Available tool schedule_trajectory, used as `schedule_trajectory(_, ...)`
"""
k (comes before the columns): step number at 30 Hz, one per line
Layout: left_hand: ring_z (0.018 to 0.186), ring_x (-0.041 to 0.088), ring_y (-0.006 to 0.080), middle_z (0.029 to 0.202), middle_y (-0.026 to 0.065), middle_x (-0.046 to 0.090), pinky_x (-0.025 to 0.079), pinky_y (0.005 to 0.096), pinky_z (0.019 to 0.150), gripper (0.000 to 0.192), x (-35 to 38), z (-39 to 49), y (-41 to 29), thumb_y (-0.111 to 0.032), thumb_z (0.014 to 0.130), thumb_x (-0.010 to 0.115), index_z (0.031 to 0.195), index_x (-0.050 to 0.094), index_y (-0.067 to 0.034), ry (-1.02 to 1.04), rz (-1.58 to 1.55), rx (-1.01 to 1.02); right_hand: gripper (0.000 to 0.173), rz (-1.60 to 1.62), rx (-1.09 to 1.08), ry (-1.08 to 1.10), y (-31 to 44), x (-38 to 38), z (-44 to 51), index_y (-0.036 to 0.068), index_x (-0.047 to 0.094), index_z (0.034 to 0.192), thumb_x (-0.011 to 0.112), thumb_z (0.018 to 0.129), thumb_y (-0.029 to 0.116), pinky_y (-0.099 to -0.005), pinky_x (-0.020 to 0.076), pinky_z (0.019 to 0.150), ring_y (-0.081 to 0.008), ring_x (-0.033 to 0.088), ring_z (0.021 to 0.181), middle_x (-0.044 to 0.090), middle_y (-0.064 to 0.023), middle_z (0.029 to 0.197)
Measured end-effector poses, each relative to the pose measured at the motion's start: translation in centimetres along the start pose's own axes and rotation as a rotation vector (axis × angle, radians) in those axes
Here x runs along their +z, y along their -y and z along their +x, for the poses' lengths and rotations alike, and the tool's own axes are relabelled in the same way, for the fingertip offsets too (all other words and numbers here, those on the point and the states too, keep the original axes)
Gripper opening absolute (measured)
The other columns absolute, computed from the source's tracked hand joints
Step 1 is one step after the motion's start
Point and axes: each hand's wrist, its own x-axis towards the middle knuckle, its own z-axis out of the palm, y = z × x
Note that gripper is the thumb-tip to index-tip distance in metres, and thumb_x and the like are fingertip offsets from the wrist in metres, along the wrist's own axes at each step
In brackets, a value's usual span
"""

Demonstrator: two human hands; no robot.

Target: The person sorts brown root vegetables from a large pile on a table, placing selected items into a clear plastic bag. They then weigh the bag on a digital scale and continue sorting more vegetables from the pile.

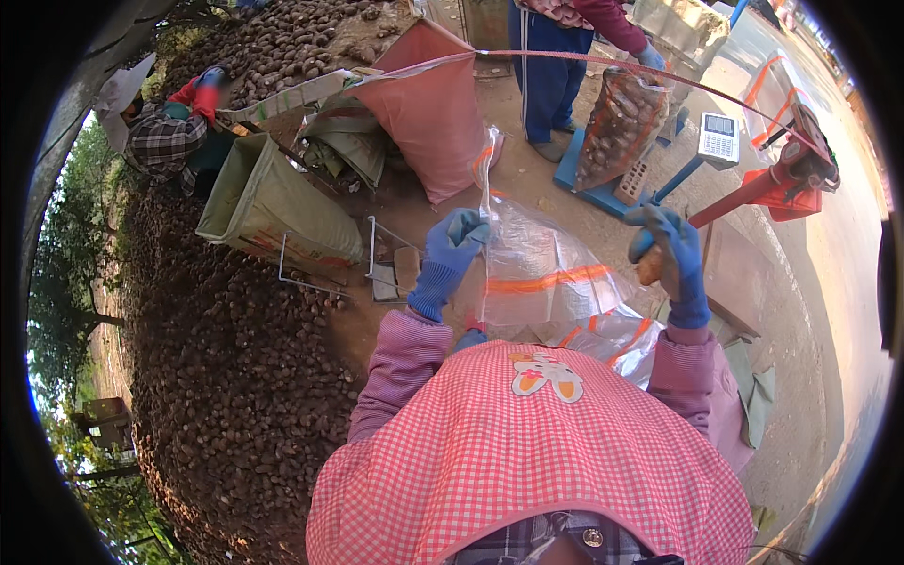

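My left hand (458, 244), in a blue glove, pinches the edge of a clear plastic bag (544, 247) with orange stripes. The bag hangs spread out to the right of that hand and looks flat. My right hand (667, 244), in a blue and grey glove, is raised beyond the bag's right side with its fingers curled around a small brown lump (648, 267), apparently a tuber. More clear striped bags (632, 342) lie partly hidden behind my pink checked apron (522, 452).
A large heap of brown tubers (233, 381) covers the left ground. A green sack (289, 205), wire frame (374, 247) and pink sack (438, 113) stand ahead. A co-worker's gloved hand (650, 56) steadies a filled bag (621, 127) on a blue platform scale (572, 162). A red cord (565, 54) stretches across.
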Motion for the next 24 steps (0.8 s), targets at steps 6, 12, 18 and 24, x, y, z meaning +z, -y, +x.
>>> schedule_trajectory(6, 0.082, 0.060, 0.0079, 0.088, 0.0024, 0.066, 0.051, 0.0241, 0.075, 0.011, 4.1, -1.7, 1.4, -0.001, 0.089, 0.066, 0.100, 0.063, -0.001, 0.148, -0.022, 0.034, 0.031, -0.235, 0.310, 0.354, -4.6, 11.7, 3.6, 0.000, 0.069, 0.095, 0.072, 0.087, 0.031, -0.0287, 0.0485, 0.055, -0.0146, 0.061, 0.058, 0.064, -0.0064, 0.073)
schedule_trajectory(12, 0.086, 0.066, 0.0139, 0.092, 0.0065, 0.068, 0.057, 0.0305, 0.077, 0.013, 1.5, -2.9, 1.6, -0.003, 0.090, 0.065, 0.103, 0.063, 0.000, 0.055, -0.377, -0.244, 0.028, 0.070, 0.290, 0.305, -7.3, 9.1, 2.8, 0.002, 0.066, 0.081, 0.071, 0.092, 0.028, -0.0255, 0.0479, 0.053, -0.0102, 0.060, 0.059, 0.065, -0.0015, 0.072)
schedule_trajectory(18, 0.075, 0.060, 0.0087, 0.086, 0.0030, 0.065, 0.051, 0.0248, 0.066, 0.013, 4.9, -2.6, 0.8, -0.009, 0.093, 0.065, 0.103, 0.063, -0.001, 0.191, -0.091, -0.257, 0.029, 0.049, 0.372, 0.208, -7.6, 9.3, 2.6, 0.005, 0.062, 0.081, 0.073, 0.091, 0.030, -0.0265, 0.0481, 0.049, -0.0116, 0.060, 0.054, 0.063, -0.0019, 0.069)
schedule_trajectory(24, 0.071, 0.054, 0.0056, 0.082, -0.0015, 0.062, 0.045, 0.0222, 0.063, 0.013, 5.0, -2.6, 0.8, -0.014, 0.094, 0.064, 0.099, 0.064, -0.002, 0.181, -0.262, -0.276, 0.029, 0.255, 0.338, 0.283, -7.6, 8.4, 1.9, 0.004, 0.061, 0.084, 0.069, 0.093, 0.030, -0.0281, 0.0502, 0.055, -0.0149, 0.064, 0.061, 0.065, -0.0064, 0.071)
